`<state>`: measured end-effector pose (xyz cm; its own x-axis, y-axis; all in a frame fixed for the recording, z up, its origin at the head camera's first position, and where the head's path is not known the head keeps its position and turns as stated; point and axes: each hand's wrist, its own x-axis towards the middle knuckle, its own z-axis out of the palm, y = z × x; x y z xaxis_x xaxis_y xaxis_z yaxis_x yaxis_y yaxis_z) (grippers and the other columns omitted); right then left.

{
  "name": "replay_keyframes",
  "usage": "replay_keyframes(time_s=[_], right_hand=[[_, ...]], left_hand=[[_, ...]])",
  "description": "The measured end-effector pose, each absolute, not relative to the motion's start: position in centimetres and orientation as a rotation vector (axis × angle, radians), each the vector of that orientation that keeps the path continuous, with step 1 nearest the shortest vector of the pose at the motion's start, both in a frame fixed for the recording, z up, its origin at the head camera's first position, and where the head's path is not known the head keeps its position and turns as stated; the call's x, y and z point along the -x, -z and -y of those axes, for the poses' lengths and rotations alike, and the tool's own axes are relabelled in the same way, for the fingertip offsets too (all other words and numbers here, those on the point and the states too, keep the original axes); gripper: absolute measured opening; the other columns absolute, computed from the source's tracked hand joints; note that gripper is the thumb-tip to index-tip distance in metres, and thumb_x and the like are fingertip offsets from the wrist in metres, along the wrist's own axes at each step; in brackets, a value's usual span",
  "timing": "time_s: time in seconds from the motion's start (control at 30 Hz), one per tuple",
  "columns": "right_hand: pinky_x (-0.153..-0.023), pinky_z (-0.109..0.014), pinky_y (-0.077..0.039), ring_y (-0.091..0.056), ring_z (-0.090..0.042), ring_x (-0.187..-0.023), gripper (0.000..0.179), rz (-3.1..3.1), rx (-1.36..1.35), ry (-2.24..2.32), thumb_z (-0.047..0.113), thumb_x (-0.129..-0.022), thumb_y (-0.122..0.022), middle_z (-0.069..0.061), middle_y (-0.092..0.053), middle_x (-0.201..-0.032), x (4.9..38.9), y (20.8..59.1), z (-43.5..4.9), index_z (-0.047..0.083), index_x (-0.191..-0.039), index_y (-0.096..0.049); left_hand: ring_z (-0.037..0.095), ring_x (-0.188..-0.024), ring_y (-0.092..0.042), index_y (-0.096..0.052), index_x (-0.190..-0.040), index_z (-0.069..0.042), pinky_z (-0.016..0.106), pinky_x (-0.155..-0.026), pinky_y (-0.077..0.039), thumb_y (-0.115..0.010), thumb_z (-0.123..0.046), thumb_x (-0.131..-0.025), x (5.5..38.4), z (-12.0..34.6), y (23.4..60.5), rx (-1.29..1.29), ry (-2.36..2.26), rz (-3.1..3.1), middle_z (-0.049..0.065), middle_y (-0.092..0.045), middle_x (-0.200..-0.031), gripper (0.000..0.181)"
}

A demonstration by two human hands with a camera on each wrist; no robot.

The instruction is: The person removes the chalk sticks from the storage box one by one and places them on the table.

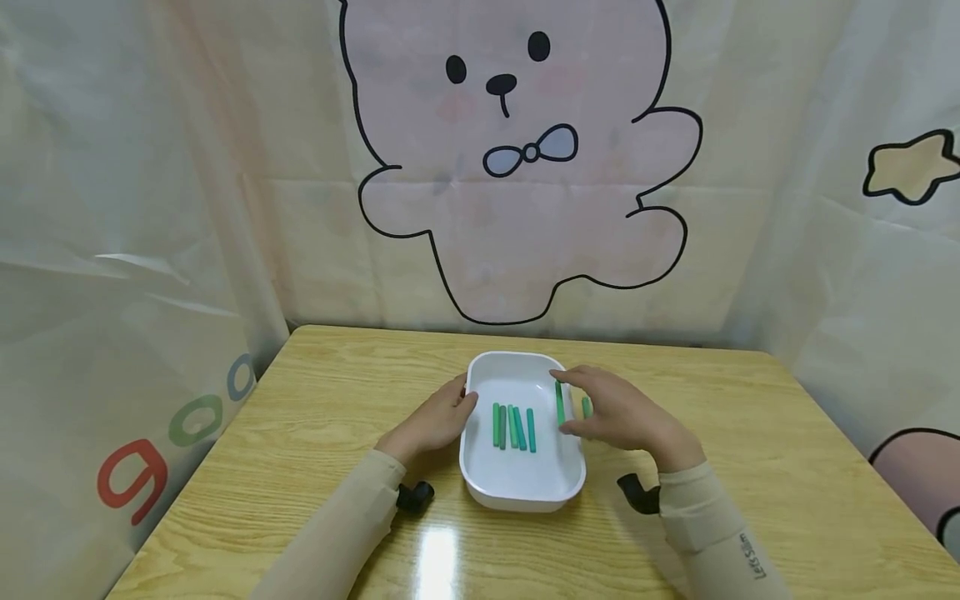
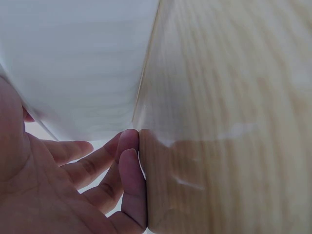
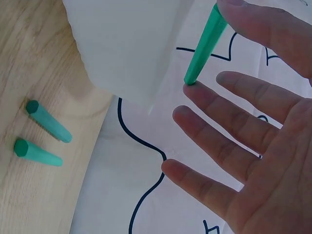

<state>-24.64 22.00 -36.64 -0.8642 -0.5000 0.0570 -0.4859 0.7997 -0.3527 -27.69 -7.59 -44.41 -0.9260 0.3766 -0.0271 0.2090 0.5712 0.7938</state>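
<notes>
A white rectangular tray [image 1: 517, 487] with rounded corners stands on the table. Several slim green sticks [image 1: 520, 427] lie roughly side by side inside it. My left hand [image 1: 431, 421] holds the tray's left side, thumb at the rim and fingers along the outer wall. Over the right rim, my right hand [image 1: 622, 412] pinches one green stick [image 3: 207, 46] end to end between thumb and middle finger. The remaining fingers of that hand stay extended in the right wrist view. Two more green sticks [image 3: 48, 121] with many-sided ends rest on the table beside the tray.
The wooden table [image 1: 337, 392] extends on both sides of the tray. A printed cloth [image 1: 510, 250] with a bear drawing hangs behind its back edge, and more cloth hangs at the sides. A black strap [image 1: 415, 497] shows near the left wrist.
</notes>
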Motion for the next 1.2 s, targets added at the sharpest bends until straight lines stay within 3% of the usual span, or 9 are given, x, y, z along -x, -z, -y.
replay_keyframes(time_s=[0.8,1.2], right_hand=[[-0.11,-0.062,-0.046,-0.052,-0.042,-0.139,0.074,-2.934,0.775,0.737,0.022,-0.086,-0.086,-0.016,-0.057,-0.15,25.1,36.2,-24.5,0.005,-0.151,-0.053],[-0.111,-0.064,-0.044,-0.049,-0.045,-0.14,0.075,-2.924,0.7,0.748,0.028,-0.089,-0.084,-0.019,-0.055,-0.151,25.4,36.6,-25.8,0.006,-0.153,-0.05]], left_hand=[[0.031,-0.14,-0.052,-0.025,-0.164,-0.006,0.052,-0.115,-0.046,-0.034,-0.032,-0.114,27.6,7.4,44.0,-0.513,-1.301,-2.61,0.018,-0.048,-0.156,0.058],[0.031,-0.143,-0.05,-0.024,-0.165,-0.007,0.051,-0.116,-0.044,-0.034,-0.032,-0.113,27.6,7.5,44.1,-0.501,-1.292,-2.615,0.018,-0.046,-0.158,0.058]])
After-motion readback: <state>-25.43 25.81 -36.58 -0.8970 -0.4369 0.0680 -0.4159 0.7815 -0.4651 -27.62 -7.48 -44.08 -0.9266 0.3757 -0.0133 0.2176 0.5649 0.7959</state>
